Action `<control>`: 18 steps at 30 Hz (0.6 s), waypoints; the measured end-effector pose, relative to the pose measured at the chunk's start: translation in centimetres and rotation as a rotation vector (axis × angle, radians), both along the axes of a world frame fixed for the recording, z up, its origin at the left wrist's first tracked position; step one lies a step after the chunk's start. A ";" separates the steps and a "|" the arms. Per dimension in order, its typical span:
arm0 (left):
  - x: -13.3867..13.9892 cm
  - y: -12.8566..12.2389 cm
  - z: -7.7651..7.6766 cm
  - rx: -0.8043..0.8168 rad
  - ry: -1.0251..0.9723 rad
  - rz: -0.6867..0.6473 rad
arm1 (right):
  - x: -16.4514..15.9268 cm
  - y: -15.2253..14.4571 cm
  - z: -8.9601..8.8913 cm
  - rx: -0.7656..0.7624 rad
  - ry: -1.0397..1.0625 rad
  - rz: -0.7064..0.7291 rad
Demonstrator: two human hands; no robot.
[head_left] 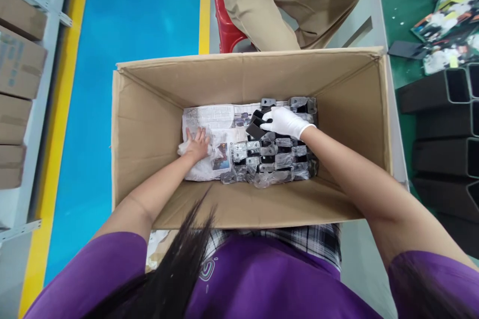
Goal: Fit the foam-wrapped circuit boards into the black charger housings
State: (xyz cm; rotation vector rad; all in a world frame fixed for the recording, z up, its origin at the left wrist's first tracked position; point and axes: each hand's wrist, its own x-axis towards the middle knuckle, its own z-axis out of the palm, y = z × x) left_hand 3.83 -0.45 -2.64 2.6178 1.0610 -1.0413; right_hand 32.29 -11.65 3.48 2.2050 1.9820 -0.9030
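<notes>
White-gloved, the right hand [285, 120] has its grip closed on a dark bracket [256, 125] just above the wrapped rows [273, 157] at centre frame, deep in the cardboard box [138, 124]. Bare, the left hand [197, 143] presses flat and released on the newspaper [209, 119] beside them. Judging by this, a piece is being placed or lifted; the next move needs a careful, level motion between the tight rows.

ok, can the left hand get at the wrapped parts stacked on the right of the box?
Probably yes. The left hand lies flat on the newspaper right beside the wrapped parts, nothing between; the right hand only covers the far row.
</notes>
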 end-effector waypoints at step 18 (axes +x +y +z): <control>7.7 -8.5 4.5 -0.341 -0.437 -0.484 | 5.9 -5.1 4.8 0.114 -0.062 -0.129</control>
